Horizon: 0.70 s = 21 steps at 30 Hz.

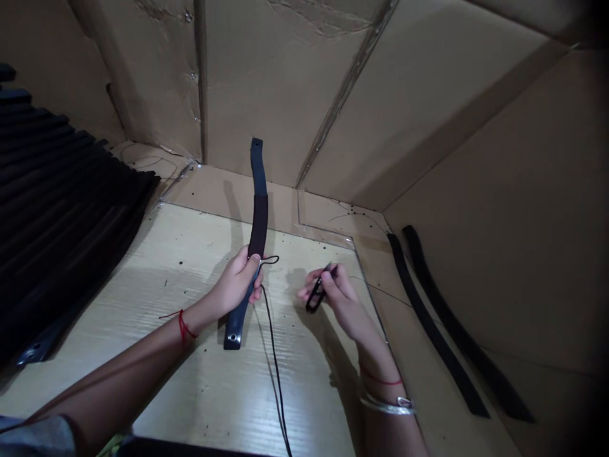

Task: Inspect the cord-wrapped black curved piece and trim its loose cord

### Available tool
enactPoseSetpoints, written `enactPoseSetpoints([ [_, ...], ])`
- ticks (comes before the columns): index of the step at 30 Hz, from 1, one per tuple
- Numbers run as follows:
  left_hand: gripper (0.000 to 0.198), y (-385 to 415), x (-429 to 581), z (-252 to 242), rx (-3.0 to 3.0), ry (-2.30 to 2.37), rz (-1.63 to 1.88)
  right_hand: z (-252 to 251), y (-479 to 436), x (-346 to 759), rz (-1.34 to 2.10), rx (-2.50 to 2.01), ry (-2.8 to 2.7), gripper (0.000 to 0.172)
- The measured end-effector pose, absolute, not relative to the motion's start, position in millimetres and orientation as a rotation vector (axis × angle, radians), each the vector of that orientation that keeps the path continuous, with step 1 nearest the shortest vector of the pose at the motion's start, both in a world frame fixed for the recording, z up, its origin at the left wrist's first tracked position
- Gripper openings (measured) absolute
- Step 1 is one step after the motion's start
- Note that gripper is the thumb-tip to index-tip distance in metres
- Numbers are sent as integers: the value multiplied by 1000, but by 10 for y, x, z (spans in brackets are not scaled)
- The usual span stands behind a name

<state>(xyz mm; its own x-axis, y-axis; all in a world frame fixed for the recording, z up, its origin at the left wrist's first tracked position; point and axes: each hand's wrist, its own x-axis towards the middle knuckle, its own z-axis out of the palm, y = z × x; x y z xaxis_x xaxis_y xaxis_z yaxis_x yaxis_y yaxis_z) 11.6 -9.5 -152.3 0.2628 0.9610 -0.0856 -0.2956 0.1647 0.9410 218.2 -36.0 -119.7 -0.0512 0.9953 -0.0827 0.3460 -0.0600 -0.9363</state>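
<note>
My left hand (pixel 240 279) is closed round a long, curved dark strip (pixel 257 171) with a hole at each end. A dark brown wrapping (pixel 259 222) covers its middle. By my left thumb a small cord loop (pixel 271 259) sticks out to the right. From below that hand a dark cord (pixel 272 343) runs down to the bottom edge. To the right, apart from the strip, my right hand (pixel 340 292) is closed on small black thread snips (pixel 316 297). Their blades point up and are partly hidden by my fingers.
Many similar dark strips are stacked in a pile (pixel 61 209) at the left. Two black curved strips (pixel 438 330) lie along the right side, with thin threads near them. Cardboard walls (pixel 266 82) enclose the back and right of the pale table (pixel 190 393). Dark specks dot the surface.
</note>
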Motion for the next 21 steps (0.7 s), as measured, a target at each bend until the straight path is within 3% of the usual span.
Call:
enactPoseSetpoints([
  [3, 25, -135, 145, -1515, 1000, 845, 1064, -1180, -508, 1788, 1418, -1199, -1341, 29],
  [10, 24, -189, 152, -1485, 963, 795, 1027, -1241, -613, 1565, 1356, -1089, -1533, 4],
  [17, 25, -209, 120, -1468, 848, 653, 967, -1343, -558, 1721, 893, -1111, -1875, 24],
  [21, 23, -257, 118, -1407, 843, 593, 920, -1378, -554, 1735, 762, -1143, -1843, 22],
])
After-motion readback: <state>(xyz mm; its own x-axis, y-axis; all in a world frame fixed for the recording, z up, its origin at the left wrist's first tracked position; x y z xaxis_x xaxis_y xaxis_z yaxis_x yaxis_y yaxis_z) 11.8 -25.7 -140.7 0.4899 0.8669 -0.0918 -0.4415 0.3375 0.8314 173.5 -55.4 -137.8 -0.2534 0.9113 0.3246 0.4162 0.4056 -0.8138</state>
